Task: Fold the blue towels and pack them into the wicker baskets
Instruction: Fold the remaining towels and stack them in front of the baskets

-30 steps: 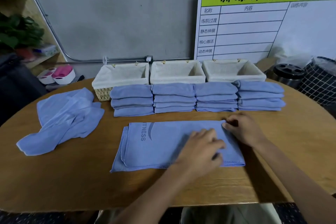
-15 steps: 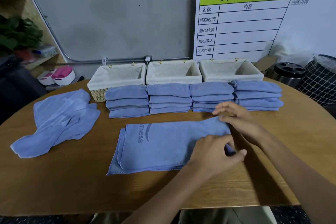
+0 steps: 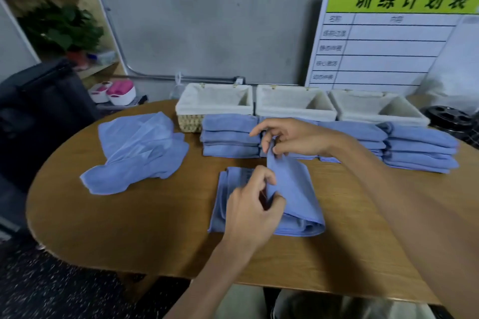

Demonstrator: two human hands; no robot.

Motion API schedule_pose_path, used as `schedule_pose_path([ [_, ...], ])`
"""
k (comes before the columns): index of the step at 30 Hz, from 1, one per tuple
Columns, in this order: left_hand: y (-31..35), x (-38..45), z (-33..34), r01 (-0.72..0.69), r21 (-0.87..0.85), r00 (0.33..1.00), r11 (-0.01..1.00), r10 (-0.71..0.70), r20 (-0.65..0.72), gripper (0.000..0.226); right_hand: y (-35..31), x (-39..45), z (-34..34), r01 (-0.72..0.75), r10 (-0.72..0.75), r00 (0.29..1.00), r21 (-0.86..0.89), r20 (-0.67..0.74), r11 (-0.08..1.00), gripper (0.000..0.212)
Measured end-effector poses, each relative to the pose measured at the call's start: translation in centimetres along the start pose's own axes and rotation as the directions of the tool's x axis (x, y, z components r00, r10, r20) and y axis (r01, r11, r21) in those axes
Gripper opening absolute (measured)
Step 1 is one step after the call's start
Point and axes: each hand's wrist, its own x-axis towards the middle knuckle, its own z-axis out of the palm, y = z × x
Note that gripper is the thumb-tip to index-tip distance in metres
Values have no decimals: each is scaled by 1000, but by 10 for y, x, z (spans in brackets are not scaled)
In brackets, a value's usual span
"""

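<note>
The fold is under way: on the tabletop (image 3: pixel 129 228) right in front of the person lies the towel being folded (image 3: pixel 293 189), its right end lifted up and carried over toward the left. The right hand (image 3: pixel 293 140) pinches the far corner of that raised flap, and the left hand (image 3: pixel 248 204) pinches the near corner, both clamped on the cloth.

I judge the next move calls for laying the flap down flat, edges matched (no bunching), then smoothing it.

Count: three wicker baskets (image 3: pixel 295 103) in a row at the back, all lined and holding no towels that I can see. In front of them stand four stacks of folded towels (image 3: pixel 229 134), three or four high. A loose heap of unfolded towels (image 3: pixel 137 153) lies at the left; how many it holds I cannot tell.
</note>
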Motion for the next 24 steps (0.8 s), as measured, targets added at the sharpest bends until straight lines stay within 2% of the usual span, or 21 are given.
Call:
schedule_pose_path([
  [3,-23,-9,-30,67,121,997,990,-63,-43,20,-9,37,26,-3,6,997,-41,81,999,54],
  [7,-53,-20,-49,175,374,981,911,-195,16,27,7,60,67,-15,31,982,-84,185,996,50],
  [8,-58,-22,-51,177,408,978,896,-206,28,27,15,59,75,-8,22,986,-80,164,997,49],
  [12,-67,-19,-51,108,466,989,878,-140,35,20,46,32,72,4,-2,996,22,-93,1000,37],
  [16,-78,3,-52,40,581,999,813,-51,3,23,70,-18,59,51,-71,983,-123,-168,991,28],
  [18,-73,10,-46,-83,550,995,831,102,-3,26,85,-41,65,28,-77,968,-201,-240,979,21],
  [20,-63,5,-34,-322,374,946,870,281,162,19,100,-58,78,-5,-99,935,-294,-341,956,18],
  [22,-59,-7,-23,-400,210,885,892,316,343,15,107,-70,93,-30,-175,888,-433,-425,901,24],
  [24,-60,-15,-19,-384,231,869,894,265,419,31,103,-80,103,-78,-193,861,-498,-470,864,38],
])
